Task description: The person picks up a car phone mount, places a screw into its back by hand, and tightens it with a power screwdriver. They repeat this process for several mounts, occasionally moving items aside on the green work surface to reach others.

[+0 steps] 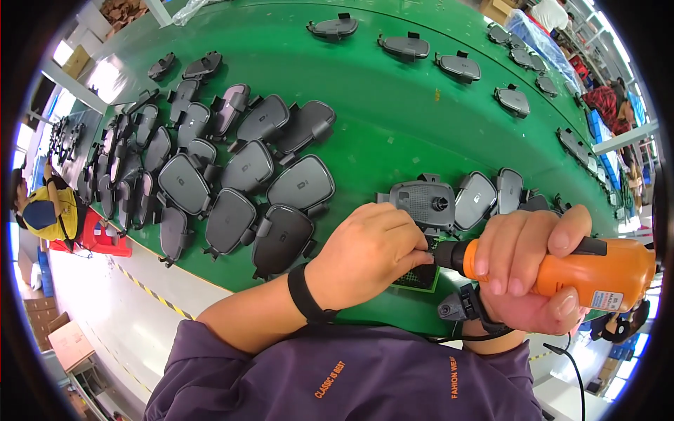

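Green table (382,116) bears a small box (420,288), contents unclear.

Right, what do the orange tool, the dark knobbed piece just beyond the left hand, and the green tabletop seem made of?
Orange tool: probably hard plastic; smooth, evenly coloured, softly shiny. Dark knobbed piece: likely moulded plastic, mostly matte, with a finely patterned face. Green tabletop: glossy, mirroring light; perhaps a plastic or rubber sheet, or paint.
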The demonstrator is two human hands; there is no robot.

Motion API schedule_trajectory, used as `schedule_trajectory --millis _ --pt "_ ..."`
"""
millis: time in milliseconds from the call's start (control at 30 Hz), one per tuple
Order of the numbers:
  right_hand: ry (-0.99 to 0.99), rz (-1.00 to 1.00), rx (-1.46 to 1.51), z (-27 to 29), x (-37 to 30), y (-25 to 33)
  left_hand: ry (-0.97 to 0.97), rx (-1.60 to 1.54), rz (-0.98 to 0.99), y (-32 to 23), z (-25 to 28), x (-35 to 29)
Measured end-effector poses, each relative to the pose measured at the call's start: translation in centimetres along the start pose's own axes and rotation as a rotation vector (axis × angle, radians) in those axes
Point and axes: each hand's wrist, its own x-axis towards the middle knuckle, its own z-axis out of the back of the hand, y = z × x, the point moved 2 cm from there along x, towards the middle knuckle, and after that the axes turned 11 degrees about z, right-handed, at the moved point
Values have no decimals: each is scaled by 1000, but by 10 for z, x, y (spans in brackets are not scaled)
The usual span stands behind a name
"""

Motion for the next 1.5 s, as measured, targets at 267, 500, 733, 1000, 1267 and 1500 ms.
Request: schedule_trajectory --millis 267,500,733,1000,1267,1500 --pt "-51 -36 14 -7 0 -2 -38 -12 -6 2 2 -4" --pt "17 -57 -84 -10 1 -2 -60 17 -57 2 -2 -5" --pt "92 -66 -72 -6 9 -7 -55 -43 -21 12 2 -4" --pt "84 -73 -175 4 20 -40 -197 114 237 19 -8 -4" --pt "136 -141 -192 0 16 -52 -108 43 343 30 -16 -5" --pt "118 -175 -235 -1 12 -63 -79 -1 328 36 -17 -3"
